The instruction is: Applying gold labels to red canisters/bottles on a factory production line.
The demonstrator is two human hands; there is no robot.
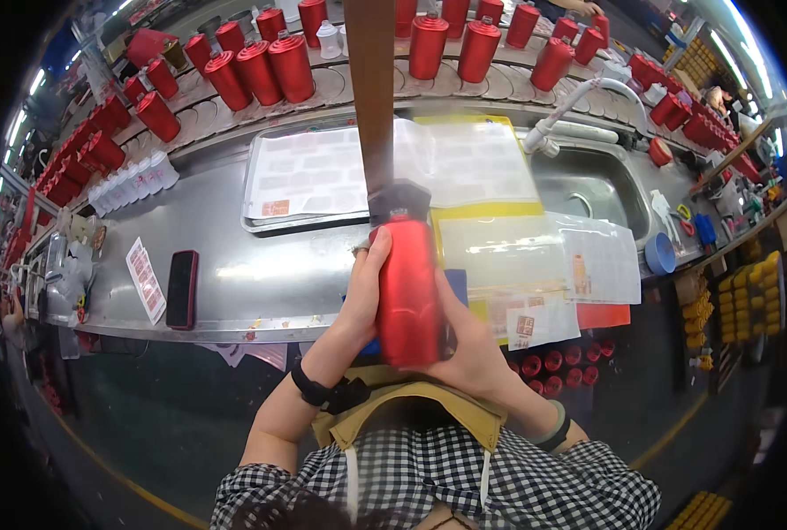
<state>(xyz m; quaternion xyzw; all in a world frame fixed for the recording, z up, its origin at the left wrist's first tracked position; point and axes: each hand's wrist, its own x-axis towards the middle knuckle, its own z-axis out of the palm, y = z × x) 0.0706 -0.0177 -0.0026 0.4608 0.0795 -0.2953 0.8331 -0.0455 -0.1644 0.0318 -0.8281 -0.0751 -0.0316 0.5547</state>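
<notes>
A person stands at a steel table (pixel 274 284) with both hands wrapped around one red bottle (pixel 408 291), which is held in front of the body over the near edge. The left hand (pixel 368 287) is clamped on the bottle's left side, with its thumb toward the far end; the right hand (pixel 471 349) is closed on its right side, toward the near end. A brown post (pixel 373 88) comes in from the far side and ends in a dark fitting (pixel 399 200) right at the bottle's far end; whether the two touch cannot be told. To the left on the table lie a phone (pixel 181 290) and a strip of stickers (pixel 146 281), with a row of small white bottles (pixel 135 183) farther left. Beyond the left hand is a metal tray (pixel 309 223) with a printed sheet (pixel 309 168) in it. To the right of the red bottle lie clear plastic sheets (pixel 499 252), then a sink (pixel 596 185) with a white tap (pixel 545 139) and a blue cup (pixel 660 253). Along the far side, more red bottles stand on a curved conveyor (pixel 333 84).
</notes>
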